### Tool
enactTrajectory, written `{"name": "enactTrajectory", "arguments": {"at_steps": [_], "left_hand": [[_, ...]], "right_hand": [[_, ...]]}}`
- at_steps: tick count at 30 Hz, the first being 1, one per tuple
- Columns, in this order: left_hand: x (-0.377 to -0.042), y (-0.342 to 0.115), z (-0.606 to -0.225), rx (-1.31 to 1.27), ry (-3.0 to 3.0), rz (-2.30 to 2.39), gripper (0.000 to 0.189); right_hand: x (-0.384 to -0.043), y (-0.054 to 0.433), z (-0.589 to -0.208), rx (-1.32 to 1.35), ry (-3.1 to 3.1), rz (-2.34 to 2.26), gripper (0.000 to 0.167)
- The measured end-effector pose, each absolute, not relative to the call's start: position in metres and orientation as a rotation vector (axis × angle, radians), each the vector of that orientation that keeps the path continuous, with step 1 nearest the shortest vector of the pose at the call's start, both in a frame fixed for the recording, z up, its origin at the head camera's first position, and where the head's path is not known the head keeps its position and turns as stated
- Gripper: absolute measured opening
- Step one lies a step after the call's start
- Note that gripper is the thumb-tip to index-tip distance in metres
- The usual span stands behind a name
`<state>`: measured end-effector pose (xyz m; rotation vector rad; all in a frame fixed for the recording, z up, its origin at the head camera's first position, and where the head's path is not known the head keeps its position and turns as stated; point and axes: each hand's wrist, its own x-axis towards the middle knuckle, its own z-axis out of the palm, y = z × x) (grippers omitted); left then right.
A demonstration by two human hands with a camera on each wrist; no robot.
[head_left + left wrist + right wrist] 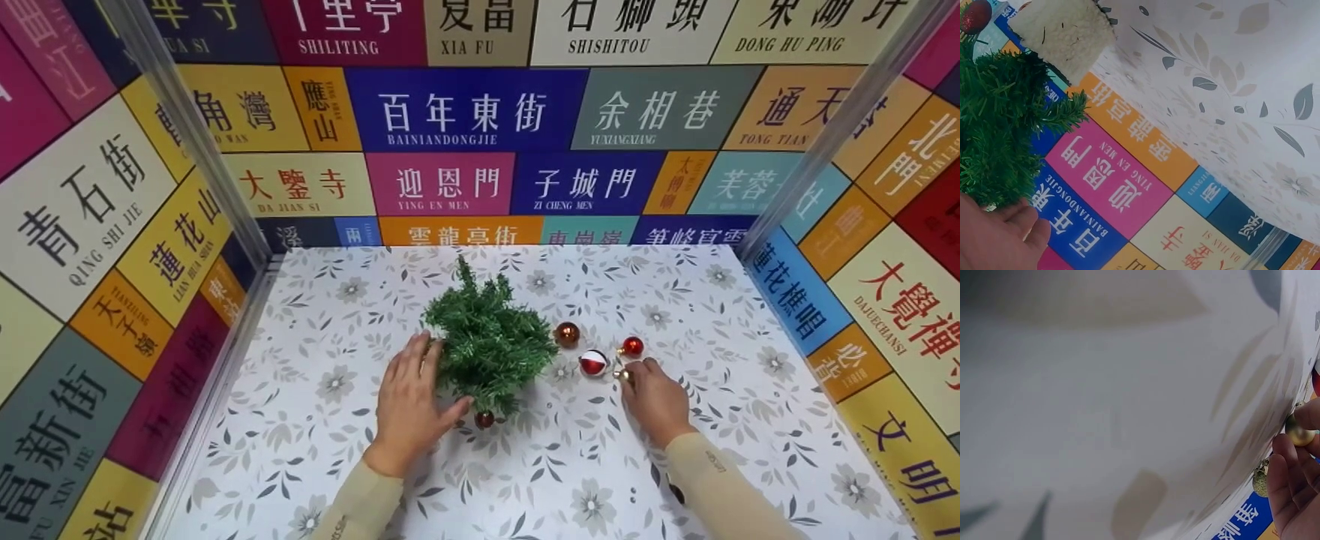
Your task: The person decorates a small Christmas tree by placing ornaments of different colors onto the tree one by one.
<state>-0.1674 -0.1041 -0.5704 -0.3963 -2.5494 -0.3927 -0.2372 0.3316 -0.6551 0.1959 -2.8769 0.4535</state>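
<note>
A small green artificial Christmas tree stands mid-table, and a dark red ball ornament shows at its near side. My left hand rests along the tree's left side, fingers extended at the branches. In the left wrist view, those fingertips are right at the green needles. To the right of the tree, my right hand pinches a small gold ball ornament between thumb and fingers, close over the table. A glittery gold ball lies just beyond the fingers in the right wrist view.
Between tree and right hand lie a copper ball, a red-and-white ball and a shiny red ball. The tree has a pale fluffy base. Sign-printed walls border the flower-patterned table.
</note>
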Motion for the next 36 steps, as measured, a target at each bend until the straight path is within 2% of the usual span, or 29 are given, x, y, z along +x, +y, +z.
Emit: {"name": "enactTrajectory", "arguments": {"at_steps": [20, 27, 36], "left_hand": [[-0.167, -0.107, -0.568, -0.452, -2.513, -0.447, 0.098], [-0.166, -0.106, -0.567, -0.444, -2.512, -0.429, 0.098], [-0.167, -0.105, -0.566, -0.445, -2.505, -0.415, 0.098]], "right_hand": [[-0.235, 0.333, -0.65, 0.177, -2.876, 0.479, 0.026], [-0.23, 0.329, -0.638, 0.191, -2.825, 0.524, 0.034], [-0.216, 0.316, -0.618, 0.217, -2.713, 0.563, 0.034]]}}
